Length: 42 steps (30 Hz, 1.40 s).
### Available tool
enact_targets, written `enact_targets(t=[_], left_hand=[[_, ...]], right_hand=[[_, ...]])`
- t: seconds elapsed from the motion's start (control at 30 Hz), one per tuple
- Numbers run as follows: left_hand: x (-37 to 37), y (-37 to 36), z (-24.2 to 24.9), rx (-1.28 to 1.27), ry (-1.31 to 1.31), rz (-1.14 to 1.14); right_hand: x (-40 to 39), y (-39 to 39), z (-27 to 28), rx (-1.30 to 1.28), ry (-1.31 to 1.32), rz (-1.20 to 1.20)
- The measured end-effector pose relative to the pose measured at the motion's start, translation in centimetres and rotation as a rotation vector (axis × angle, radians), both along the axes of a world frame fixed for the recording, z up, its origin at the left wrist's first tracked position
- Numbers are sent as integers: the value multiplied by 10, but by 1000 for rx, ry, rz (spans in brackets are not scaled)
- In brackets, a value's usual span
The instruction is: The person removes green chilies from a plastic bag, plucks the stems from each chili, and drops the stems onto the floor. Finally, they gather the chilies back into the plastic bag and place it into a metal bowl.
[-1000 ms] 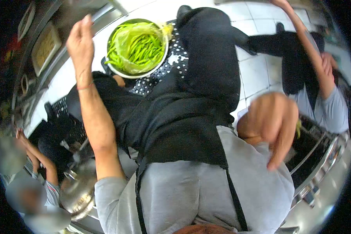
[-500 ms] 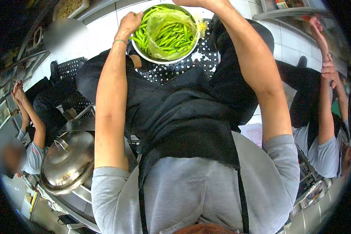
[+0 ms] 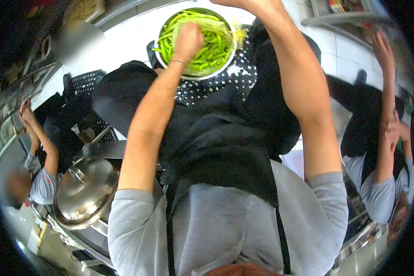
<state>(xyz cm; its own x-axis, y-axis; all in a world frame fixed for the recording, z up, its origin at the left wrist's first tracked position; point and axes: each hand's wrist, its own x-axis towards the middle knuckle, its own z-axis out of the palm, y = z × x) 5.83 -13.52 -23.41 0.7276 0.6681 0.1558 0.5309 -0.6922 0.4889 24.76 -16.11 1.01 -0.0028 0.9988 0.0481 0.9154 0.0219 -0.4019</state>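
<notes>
Left grip (image 3: 188, 41) curled over the green peppers (image 3: 214, 48); right grip (image 3: 227, 2) cut off at the top edge.
The peppers lie in and around a thin plastic bag (image 3: 216, 27), inside a round bowl (image 3: 202, 78) between the legs (image 3: 119, 94). Whether either hand is clamped on anything, I cannot tell. Peppers should be light, firm, slick and snappable: take small bunches mid-length; the bag looks limp.

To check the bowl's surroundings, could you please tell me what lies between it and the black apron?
In the head view, a black, white-dotted surface shows between the bowl and the apron.
</notes>
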Motion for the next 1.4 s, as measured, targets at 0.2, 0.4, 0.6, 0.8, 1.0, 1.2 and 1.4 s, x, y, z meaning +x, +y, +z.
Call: enact_targets(t=[0.2, 0.4, 0.6, 0.8, 1.0, 1.2, 1.4], left_hand=[[-25, -62, -105, -129, 563, 215], [-24, -52, -77, -372, 618, 173], [-22, -57, -33, -231, 168, 105], [-8, -12, 49, -105, -140, 200], [-74, 78, 55, -178, 88, 638], [-142, 97, -32, -225, 284, 380], [-126, 71, -100, -352, 280, 284]], right_hand=[[19, -4, -21, 19, 153, 0], [15, -1, -14, 9, 116, -27], [5, -12, -21, 104, 214, -11], [18, -26, -25, 145, 244, -84], [40, -54, -19, 287, 276, -141], [87, -45, -111, 245, 167, -159], [39, -76, -2, 97, 249, -292]])
